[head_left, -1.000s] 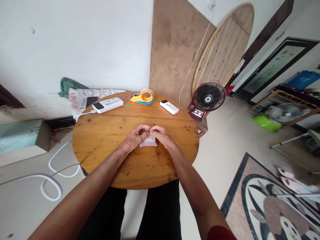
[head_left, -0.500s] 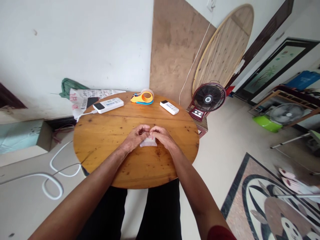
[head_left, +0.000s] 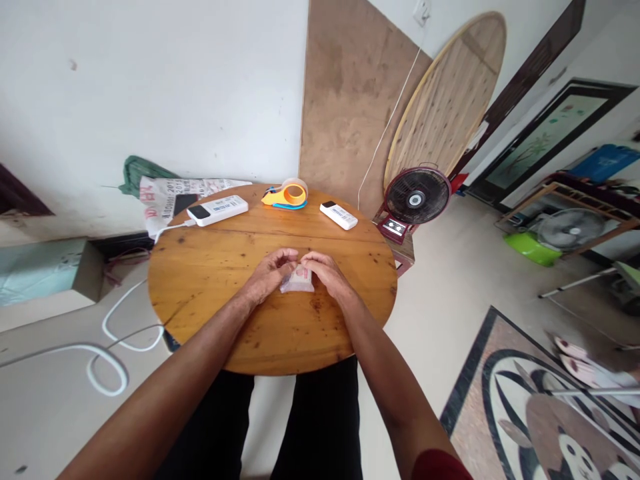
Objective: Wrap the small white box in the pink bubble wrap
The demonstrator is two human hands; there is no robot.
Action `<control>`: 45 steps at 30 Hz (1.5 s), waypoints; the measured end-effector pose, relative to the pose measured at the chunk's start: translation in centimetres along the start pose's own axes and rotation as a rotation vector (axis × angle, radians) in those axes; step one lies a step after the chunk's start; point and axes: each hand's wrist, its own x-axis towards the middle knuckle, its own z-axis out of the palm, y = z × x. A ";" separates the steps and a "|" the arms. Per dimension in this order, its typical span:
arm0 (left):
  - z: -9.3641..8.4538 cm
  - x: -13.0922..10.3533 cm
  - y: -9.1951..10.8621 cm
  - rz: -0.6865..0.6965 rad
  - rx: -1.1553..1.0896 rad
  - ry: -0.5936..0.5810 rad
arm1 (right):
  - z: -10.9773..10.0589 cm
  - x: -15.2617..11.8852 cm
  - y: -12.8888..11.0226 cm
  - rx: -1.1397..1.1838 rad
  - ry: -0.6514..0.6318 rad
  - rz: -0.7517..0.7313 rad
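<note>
A small clear plastic packet [head_left: 299, 280] with red print lies on the round wooden table [head_left: 210, 273], between my two hands. My left hand [head_left: 273, 269] grips its left side, thumb and fingers bent round the edge. From the other side my right hand [head_left: 323, 268] holds the packet's upper right edge, its fingers curled. Both sets of fingertips nearly meet at the packet's far end and partly cover it. What is inside the packet is hard to make out.
An orange and blue tape dispenser [head_left: 287, 195] stands at the table's far edge. White power banks lie on either side of it, the left one [head_left: 219, 210] with a cable plugged in, the right one [head_left: 339, 215] without. A dark red fan [head_left: 416, 199] is beyond the table's right edge.
My thumbs have drawn slightly apart, so more of the packet's red print shows. The packet stays in the same place on the table.
</note>
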 end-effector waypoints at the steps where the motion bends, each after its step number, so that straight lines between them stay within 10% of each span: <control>1: 0.0 0.0 0.1 -0.005 -0.005 0.010 | 0.0 0.0 0.1 0.004 0.000 -0.011; 33: -0.2 0.3 0.1 -0.013 -0.057 0.157 | 0.2 0.0 -0.2 0.066 0.041 -0.021; 45: -1.0 0.8 0.0 -0.012 -0.020 0.389 | -0.4 0.5 0.0 0.189 0.431 -0.024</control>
